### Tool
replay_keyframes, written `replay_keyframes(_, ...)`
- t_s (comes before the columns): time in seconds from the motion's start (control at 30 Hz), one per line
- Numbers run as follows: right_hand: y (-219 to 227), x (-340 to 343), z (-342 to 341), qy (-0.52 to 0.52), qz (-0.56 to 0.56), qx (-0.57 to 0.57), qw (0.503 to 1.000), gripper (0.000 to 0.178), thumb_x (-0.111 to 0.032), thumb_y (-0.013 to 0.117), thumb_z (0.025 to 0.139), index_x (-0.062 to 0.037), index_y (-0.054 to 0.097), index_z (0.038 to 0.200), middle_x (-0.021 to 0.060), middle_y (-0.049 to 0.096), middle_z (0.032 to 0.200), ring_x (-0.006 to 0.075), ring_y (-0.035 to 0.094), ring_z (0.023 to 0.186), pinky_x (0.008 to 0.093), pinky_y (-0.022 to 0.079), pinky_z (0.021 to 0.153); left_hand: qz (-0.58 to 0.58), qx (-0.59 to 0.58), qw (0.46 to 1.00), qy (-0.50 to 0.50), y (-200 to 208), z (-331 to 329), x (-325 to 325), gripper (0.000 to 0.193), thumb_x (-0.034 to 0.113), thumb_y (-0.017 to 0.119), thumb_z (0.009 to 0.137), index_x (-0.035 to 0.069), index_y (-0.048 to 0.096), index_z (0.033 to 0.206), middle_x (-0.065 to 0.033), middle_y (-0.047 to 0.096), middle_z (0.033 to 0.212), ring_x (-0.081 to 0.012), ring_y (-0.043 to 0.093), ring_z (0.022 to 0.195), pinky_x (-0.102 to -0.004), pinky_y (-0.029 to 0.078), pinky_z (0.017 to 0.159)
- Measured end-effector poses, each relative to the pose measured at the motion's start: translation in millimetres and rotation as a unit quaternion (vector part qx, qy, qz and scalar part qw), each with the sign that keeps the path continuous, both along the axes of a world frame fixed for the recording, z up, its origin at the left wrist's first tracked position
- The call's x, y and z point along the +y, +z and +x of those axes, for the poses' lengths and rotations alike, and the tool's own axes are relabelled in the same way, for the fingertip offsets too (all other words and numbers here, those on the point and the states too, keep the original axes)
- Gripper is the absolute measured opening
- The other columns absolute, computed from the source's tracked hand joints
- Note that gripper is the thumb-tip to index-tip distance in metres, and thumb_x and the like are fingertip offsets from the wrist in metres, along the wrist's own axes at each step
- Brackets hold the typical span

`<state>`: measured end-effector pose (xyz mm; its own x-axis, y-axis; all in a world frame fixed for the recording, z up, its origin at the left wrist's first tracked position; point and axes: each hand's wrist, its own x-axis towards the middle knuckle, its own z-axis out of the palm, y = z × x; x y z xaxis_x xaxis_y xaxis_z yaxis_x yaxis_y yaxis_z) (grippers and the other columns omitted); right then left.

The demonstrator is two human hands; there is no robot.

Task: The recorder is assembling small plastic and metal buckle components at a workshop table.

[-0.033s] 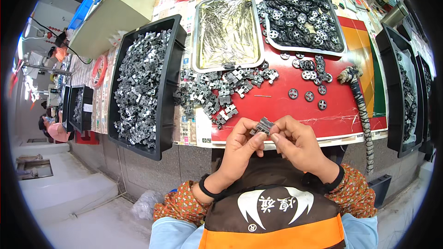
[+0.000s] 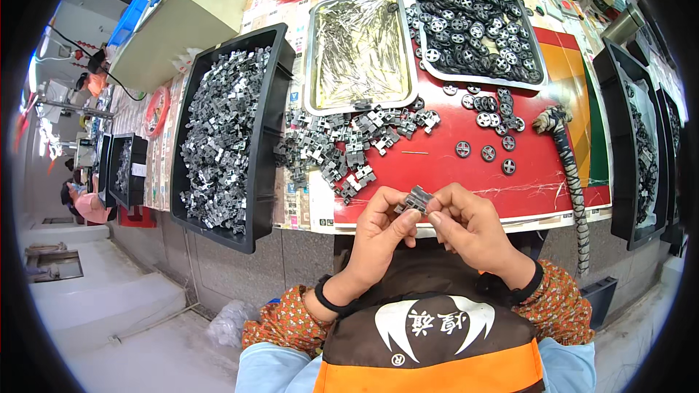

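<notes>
Just over the table's front edge, my left hand [image 2: 384,227] pinches a small dark grey ridged block [image 2: 416,199] between thumb and fingers. My right hand [image 2: 470,223] is closed at the block's right end, its thumb and forefinger touching it; whether a smaller piece lies in that pinch is hidden. Beyond my hands, a heap of similar grey blocks [image 2: 349,147] lies loose at the left of the red board [image 2: 451,178]. A thin metal pin [image 2: 415,152] rests on the board. Several small black spoked wheels [image 2: 488,152] lie to its right.
A black bin [image 2: 268,127] full of grey blocks stands at left. Behind are a metal tray [image 2: 313,65] of thin pins and a tray [image 2: 540,76] heaped with wheels. A wrapped, rope-like handle [image 2: 571,175] hangs over the front edge at right. Further right stands another black bin [image 2: 619,153].
</notes>
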<state>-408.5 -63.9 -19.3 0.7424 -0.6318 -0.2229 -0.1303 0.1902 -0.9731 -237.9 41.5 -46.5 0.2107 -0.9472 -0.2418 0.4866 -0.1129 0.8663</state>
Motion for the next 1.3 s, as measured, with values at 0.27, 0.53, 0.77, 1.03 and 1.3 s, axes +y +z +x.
replay_keyframes(0.27,-12,-7,-10,0.025,0.111,-0.011,0.993,0.006,-0.008,0.059,0.105,-0.0049,0.057,0.109,-0.0024,0.057,0.084,0.0035,0.055,0.072,0.0222,0.047,0.063,-0.169,-0.459,0.87,0.056,18,11,-7,0.029,0.001,0.076,0.092,0.003,0.069,0.12,-0.0078,0.065,0.103,-0.014,0.063,0.084,-0.0268,0.053,0.065)
replay_keyframes(0.53,-10,-9,-16,0.021,0.037,0.001,0.999,0.005,-0.006,0.061,0.102,-0.0047,0.058,0.106,-0.0044,0.055,0.085,0.0027,0.051,0.073,0.0226,0.044,0.064,-0.139,-0.486,0.861,0.056,15,11,-3,0.033,-0.002,0.078,0.087,0.005,0.072,0.118,-0.0095,0.065,0.102,-0.0186,0.064,0.082,-0.0289,0.053,0.063)
replay_keyframes(0.77,4,-12,-18,-0.005,-0.117,-0.007,0.993,0.004,0.0,0.062,0.098,-0.0025,0.061,0.101,0.0,0.059,0.083,0.0059,0.053,0.071,0.0253,0.044,0.063,-0.13,-0.513,0.847,0.052,14,11,-1,0.032,-0.001,0.079,0.087,0.006,0.073,0.118,-0.0091,0.064,0.1,-0.0188,0.064,0.081,-0.0295,0.054,0.062)
replay_keyframes(1.03,25,-21,-9,0.006,-0.431,-0.005,0.902,0.02,0.008,0.069,0.082,-0.0011,0.064,0.099,0.0137,0.062,0.08,0.0345,0.063,0.07,0.0421,0.05,0.061,-0.094,-0.508,0.856,0.021,17,11,-1,0.031,-0.001,0.076,0.088,0.005,0.072,0.118,-0.0085,0.062,0.099,-0.0196,0.065,0.08,-0.0312,0.056,0.06)
replay_keyframes(1.3,24,-23,-9,0.035,-0.495,0.016,0.868,0.028,0.006,0.071,0.077,-0.0018,0.064,0.103,0.0113,0.059,0.079,0.0312,0.061,0.07,0.0427,0.049,0.059,-0.09,-0.508,0.856,0.006,15,11,0,0.029,0.0,0.076,0.088,0.004,0.072,0.117,-0.0087,0.061,0.097,-0.0202,0.064,0.079,-0.0311,0.055,0.06)
